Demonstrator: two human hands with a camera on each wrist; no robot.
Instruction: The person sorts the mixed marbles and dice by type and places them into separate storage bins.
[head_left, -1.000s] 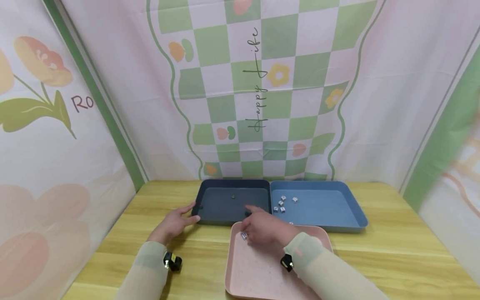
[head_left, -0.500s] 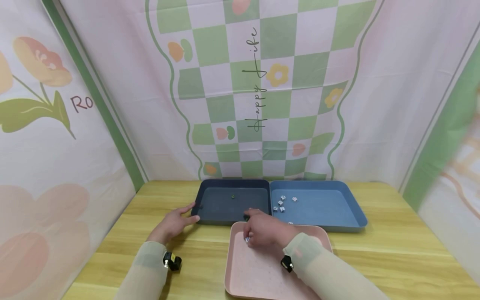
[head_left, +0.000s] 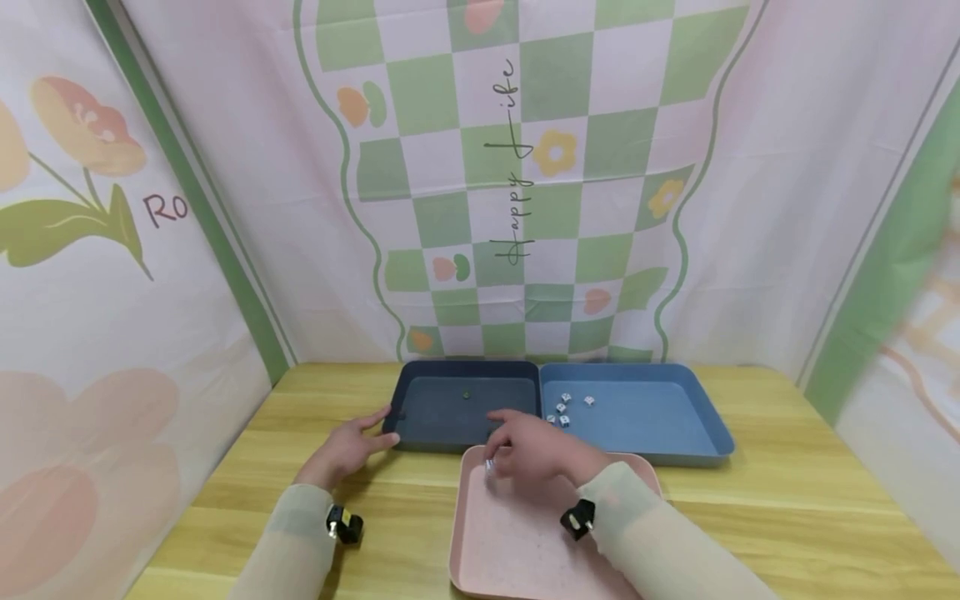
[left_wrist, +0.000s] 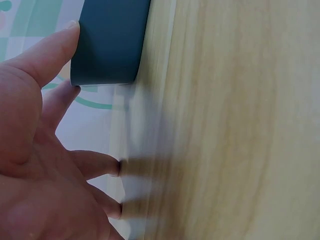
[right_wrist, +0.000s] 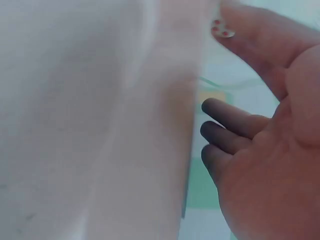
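Observation:
My right hand (head_left: 528, 450) is over the far left part of the pink tray (head_left: 517, 542). It pinches a white die (head_left: 490, 468) between thumb and forefinger; red pips show on the die (right_wrist: 222, 29) in the right wrist view. The other fingers are loosely bent. My left hand (head_left: 348, 450) rests at the left end of the dark tray (head_left: 465, 367), thumb and forefinger touching its wall, the rest of the fingers spread (left_wrist: 97, 165). Inside that tray lie a small green die (head_left: 466, 395) and a dark piece (head_left: 401, 415) too small to tell.
To the right of the dark tray stands a blue tray (head_left: 652, 417), with several white dice (head_left: 565, 421) in its left part. The pink tray lies in front of both on the wooden table (head_left: 405, 517). A printed curtain (head_left: 555, 250) hangs behind.
The white die on the pink tray has been taken between my right thumb and forefinger and raised slightly. My right hand has shifted up and right. The left hand has stayed in place.

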